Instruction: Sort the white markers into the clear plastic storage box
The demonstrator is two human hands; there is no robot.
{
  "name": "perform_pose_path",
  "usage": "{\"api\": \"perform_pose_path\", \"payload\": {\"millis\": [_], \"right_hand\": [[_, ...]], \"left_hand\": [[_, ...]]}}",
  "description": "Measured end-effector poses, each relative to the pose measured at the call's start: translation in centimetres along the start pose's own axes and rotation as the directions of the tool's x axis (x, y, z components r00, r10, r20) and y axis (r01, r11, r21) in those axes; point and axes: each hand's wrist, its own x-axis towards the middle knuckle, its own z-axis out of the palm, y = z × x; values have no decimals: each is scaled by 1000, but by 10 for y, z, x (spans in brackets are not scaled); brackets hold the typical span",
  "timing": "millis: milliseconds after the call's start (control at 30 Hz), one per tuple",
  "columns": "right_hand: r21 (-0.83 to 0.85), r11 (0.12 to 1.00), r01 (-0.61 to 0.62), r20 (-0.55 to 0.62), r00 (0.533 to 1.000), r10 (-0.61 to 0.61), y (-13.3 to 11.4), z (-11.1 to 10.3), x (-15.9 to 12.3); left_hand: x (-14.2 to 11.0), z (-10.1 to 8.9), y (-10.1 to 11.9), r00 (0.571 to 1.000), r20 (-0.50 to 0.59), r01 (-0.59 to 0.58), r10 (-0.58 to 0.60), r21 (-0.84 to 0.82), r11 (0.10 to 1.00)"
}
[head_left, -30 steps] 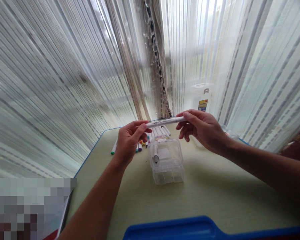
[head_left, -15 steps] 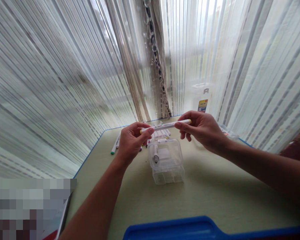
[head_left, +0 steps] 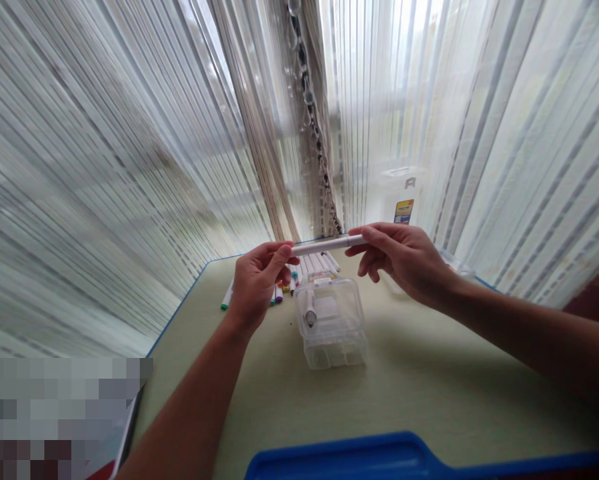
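Observation:
A white marker is held up nearly level between my two hands, above the far part of the table. My left hand pinches its left end between thumb and fingers. The right end sits in the fingers of my right hand, whose lower fingers curl loosely beneath. Both ends of the marker are covered by my fingers. Below it stands a clear plastic box with a thick white pen-like piece showing through it. Behind the box lie several white markers with coloured ends, partly hidden by my left hand.
A clear case with a yellow and blue label stands at the back right. The blue edge of a tray lies at the front of the pale green table. String curtains hang behind. A blurred-out patch covers the lower left.
The marker has been turned, so its printed side and yellow ends no longer show. My right thumb and fingers have shifted on its right end. The box has stayed in place.

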Motion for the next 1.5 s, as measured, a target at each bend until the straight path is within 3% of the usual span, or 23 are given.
{"api": "perform_pose_path", "payload": {"millis": [233,500,1067,1500], "right_hand": [[18,1000,18,-5,1000,-18,2,0,1],[-79,992,101,0,995,-102,4,1,1],[-129,989,72,9,997,-71,0,2,-1],[-8,1000,-1,1,1000,1,0,0,-1]], "left_hand": [[1,-2,-2,999,17,29,-28,-61,998],[-1,1,1,1000,28,7,-8,26,1000],[-3,1,3,999,44,-17,11,147,989],[-1,0,3,1000,9,24,-23,-38,999]]}}
